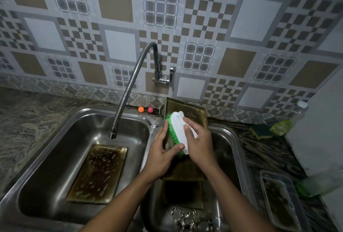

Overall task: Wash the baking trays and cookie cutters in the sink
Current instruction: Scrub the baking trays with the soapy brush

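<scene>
A gold baking tray (196, 113) stands tilted over the right sink basin (230, 139). My left hand (163, 153) grips its left edge. My right hand (198, 142) holds a white scrub brush with green bristles (178, 126) pressed against the tray's face. A second, greasy tray (98, 172) lies flat in the left basin (61, 153). Another tray (183, 194) rests low in the right basin, with several metal cookie cutters (193, 218) in front of it.
The flexible tap (128, 90) ends over the left basin; no water shows. On the right counter lie a dish rack tray (278, 202), a sponge (260, 131), a green pouch (281, 127) and a plastic bottle (299, 111). Two small balls (145, 109) sit behind the sink.
</scene>
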Demonstrator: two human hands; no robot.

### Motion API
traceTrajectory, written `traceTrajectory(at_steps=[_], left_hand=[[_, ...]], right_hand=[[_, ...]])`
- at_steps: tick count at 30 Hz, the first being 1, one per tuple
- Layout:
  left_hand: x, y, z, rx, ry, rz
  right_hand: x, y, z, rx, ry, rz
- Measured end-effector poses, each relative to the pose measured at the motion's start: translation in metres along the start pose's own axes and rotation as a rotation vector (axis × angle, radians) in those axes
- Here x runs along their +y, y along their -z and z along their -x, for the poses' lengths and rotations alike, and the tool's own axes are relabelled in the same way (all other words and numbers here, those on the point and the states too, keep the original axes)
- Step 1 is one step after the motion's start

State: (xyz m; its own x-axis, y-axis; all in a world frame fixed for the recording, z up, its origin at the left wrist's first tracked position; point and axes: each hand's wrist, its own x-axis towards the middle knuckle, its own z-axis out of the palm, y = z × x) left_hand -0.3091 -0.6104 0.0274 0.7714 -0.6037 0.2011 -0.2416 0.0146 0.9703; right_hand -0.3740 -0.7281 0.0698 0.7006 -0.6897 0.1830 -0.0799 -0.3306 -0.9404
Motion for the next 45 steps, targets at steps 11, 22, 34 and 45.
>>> traceTrajectory(at_steps=[11, 22, 34, 45], left_hand=[[-0.004, -0.006, 0.008, -0.07, 0.014, 0.015], [0.002, 0.008, -0.004, 0.195, -0.091, -0.009], [0.015, -0.009, -0.02, 0.192, -0.103, -0.072], [-0.002, -0.013, -0.016, 0.263, -0.098, -0.007]], right_hand=[[-0.014, 0.001, -0.023, 0.051, -0.048, -0.031], [0.012, 0.01, 0.042, 0.011, -0.072, -0.153], [0.009, -0.018, 0.062, 0.07, -0.016, -0.264], [0.038, 0.04, 0.042, 0.28, -0.094, -0.129]])
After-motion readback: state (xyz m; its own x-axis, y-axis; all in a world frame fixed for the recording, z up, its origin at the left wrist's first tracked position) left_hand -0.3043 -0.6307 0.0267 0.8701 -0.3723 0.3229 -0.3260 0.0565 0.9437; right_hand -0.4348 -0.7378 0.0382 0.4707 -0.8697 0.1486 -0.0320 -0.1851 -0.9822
